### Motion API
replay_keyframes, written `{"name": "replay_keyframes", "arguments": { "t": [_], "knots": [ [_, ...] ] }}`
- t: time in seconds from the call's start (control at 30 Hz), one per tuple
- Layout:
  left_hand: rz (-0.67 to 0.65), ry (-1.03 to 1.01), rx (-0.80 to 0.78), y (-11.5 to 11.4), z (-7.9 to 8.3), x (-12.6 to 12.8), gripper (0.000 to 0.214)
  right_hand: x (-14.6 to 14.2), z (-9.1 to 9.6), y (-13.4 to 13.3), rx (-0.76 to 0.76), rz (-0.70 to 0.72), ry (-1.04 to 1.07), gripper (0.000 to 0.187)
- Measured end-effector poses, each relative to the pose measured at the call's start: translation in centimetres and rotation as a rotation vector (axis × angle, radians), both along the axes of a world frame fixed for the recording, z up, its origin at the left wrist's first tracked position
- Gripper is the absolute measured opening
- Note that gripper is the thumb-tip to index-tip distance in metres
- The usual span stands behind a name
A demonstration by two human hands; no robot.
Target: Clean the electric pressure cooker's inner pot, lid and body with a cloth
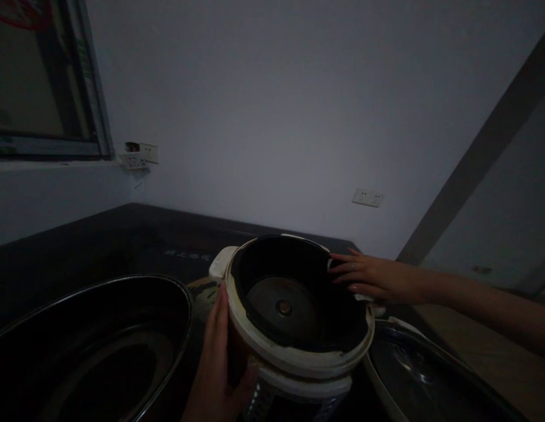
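An electric cooker [299,366] with a pale body and a dark, hollow inside stands in front of me, tilted in view. At its bottom shows a round heating plate [272,299] with a small metal knob in the middle. My left hand [217,363] is wrapped against the cooker's left side, below a white side handle [222,262]. Over the right rim reaches my right hand [364,275], its fingers long and slightly bent. White patches show at its fingertips and under the palm; whether they are a cloth or part of the rim I cannot make out.
A large dark pan [184,310] stands close on the left. To the right lies a glass lid [408,363] with a pale rim. The black countertop [145,225] meets the wall, which carries a socket [367,197] and a loose double socket [134,160] near the window [39,88].
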State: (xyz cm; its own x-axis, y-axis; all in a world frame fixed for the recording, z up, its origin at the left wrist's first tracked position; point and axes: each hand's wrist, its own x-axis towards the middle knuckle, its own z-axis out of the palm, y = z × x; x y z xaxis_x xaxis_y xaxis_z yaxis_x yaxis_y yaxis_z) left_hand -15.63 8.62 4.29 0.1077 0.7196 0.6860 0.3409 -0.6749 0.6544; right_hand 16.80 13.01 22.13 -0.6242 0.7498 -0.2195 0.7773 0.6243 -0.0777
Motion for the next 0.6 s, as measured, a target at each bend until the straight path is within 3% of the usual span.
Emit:
{"name": "replay_keyframes", "arguments": {
  "t": [0.13, 0.3, 0.47, 0.6],
  "knots": [
    [-0.005, 0.004, 0.008, -0.1, 0.4, 0.1, 0.076, 0.8, -0.1, 4.1, 0.038, 0.072, -0.093, 0.048],
    [0.014, -0.018, -0.033, -0.4, 0.6, 0.2, 0.077, -0.6, -0.2, 9.6, 0.112, 0.176, -0.115, 0.056],
    [0.019, -0.019, -0.028, -0.4, 0.4, 0.3, 0.079, -3.8, -2.8, 12.7, 0.181, 0.053, -0.021, 0.076],
    [0.025, -0.020, -0.018, -0.3, 0.3, 0.3, 0.080, -6.5, -4.1, 14.3, 0.238, 0.113, 0.003, 0.077]
  ]
}}
